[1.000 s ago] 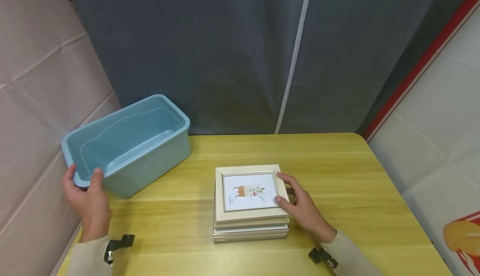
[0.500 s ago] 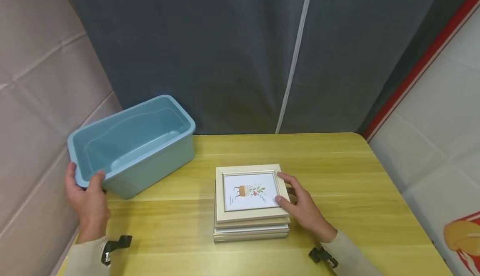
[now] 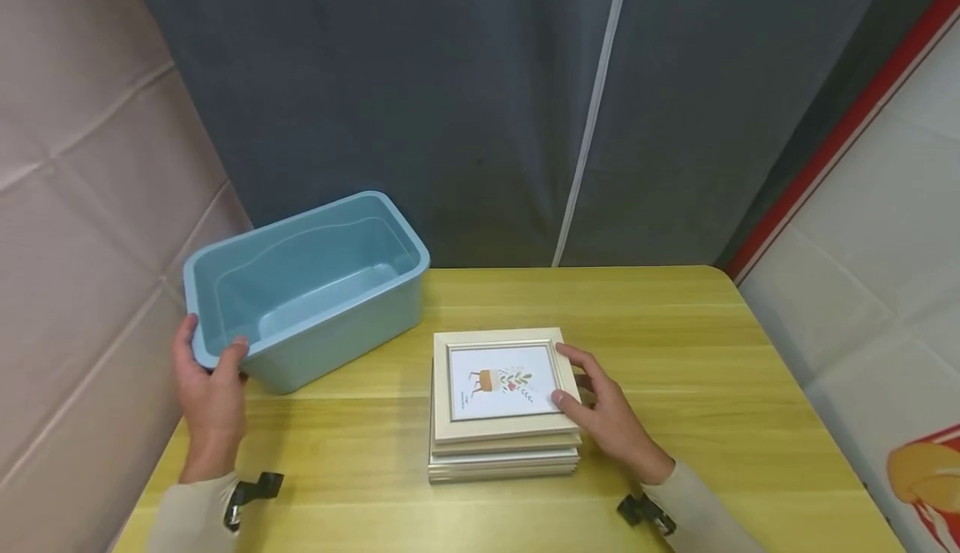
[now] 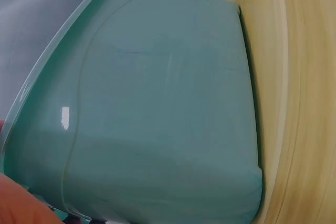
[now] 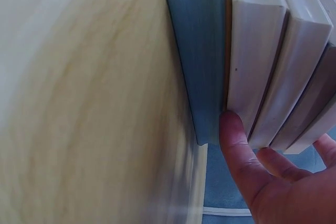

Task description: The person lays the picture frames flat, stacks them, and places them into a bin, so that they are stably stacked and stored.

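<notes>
A light-blue plastic storage bin point(image 3: 337, 336) stands at the back left of the table, with nothing in it. My left hand point(image 3: 213, 403) grips the rim at its near-left corner, thumb over the inner side. The bin's outer wall point(image 4: 163, 93) fills most of the left wrist view. Several picture frames point(image 3: 498, 436) lie stacked near the middle, the top one cream with a small flower-and-animal print. My right hand point(image 3: 611, 419) rests against the stack's right side, thumb and index finger at the top frame's edge. Lower fingers touch the stacked frames' sides point(image 5: 257, 51) in the right wrist view.
The yellow wood-grain table point(image 3: 712, 386) reaches a dark grey curtain point(image 3: 412, 103) at the back. A pale cloth wall point(image 3: 82, 244) borders the left side. On the right hangs a white panel point(image 3: 877, 286) with a red border.
My left hand has moved the bin to the right across the table, closer to the frames. My right hand and the stack have hardly moved.
</notes>
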Motion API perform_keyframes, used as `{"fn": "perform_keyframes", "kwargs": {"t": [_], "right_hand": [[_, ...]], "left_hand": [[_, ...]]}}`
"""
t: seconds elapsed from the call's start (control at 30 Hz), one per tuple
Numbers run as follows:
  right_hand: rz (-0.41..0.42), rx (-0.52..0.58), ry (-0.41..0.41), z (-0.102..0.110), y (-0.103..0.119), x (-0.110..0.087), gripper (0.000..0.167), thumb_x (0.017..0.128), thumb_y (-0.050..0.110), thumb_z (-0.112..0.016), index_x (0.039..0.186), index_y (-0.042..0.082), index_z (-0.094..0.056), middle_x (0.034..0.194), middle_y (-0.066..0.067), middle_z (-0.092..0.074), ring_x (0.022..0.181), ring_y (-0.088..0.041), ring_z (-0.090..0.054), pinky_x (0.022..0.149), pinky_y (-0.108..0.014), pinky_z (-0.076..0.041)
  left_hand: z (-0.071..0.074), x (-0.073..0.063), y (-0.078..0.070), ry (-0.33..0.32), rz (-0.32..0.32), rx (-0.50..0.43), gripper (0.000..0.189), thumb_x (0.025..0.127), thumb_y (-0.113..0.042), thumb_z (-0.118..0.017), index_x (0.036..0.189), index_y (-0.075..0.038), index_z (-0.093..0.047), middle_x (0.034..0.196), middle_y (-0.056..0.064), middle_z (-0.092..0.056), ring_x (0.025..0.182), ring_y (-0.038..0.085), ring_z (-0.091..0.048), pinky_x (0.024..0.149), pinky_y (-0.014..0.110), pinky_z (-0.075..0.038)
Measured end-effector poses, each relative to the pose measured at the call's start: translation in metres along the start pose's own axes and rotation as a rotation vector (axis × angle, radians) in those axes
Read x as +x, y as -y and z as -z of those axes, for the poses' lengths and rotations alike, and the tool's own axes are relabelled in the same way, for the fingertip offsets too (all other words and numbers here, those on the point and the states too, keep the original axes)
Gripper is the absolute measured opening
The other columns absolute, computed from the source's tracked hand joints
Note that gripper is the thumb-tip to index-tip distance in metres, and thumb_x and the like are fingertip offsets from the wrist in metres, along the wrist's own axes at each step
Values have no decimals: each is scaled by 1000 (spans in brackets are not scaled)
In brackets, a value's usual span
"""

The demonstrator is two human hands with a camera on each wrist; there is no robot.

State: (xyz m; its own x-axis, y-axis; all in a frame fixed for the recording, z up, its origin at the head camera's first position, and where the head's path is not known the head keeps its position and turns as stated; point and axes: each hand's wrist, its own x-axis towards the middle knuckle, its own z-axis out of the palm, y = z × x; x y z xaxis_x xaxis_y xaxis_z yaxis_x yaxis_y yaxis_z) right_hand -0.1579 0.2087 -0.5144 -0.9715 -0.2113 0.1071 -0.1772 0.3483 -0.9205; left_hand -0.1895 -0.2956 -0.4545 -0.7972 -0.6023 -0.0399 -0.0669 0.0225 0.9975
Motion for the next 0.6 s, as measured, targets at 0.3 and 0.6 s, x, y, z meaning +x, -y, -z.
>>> {"fn": "perform_keyframes", "kwargs": {"t": [0.3,0.6], "right_hand": [[7,1,3,1,-1,1,64,104,21,-69,161,26,-40,160,-20,-46,132,-50,-59,87,-31,-60],[9,5,3,1,-3,2,64,104,21,-68,161,27,-40,158,-19,-47,132,-49,-59,87,-31,-60]], "left_hand": [[-17,-12,3,81,-47,64,71,104,-25,-62,164,-42,-27,174,0,-23,148,25,-31,116,41,-43],[-37,-19,9,186,-124,135,75,106,-29,-60,167,-35,-18,176,-1,-18,157,25,-23,132,52,-23]]}}
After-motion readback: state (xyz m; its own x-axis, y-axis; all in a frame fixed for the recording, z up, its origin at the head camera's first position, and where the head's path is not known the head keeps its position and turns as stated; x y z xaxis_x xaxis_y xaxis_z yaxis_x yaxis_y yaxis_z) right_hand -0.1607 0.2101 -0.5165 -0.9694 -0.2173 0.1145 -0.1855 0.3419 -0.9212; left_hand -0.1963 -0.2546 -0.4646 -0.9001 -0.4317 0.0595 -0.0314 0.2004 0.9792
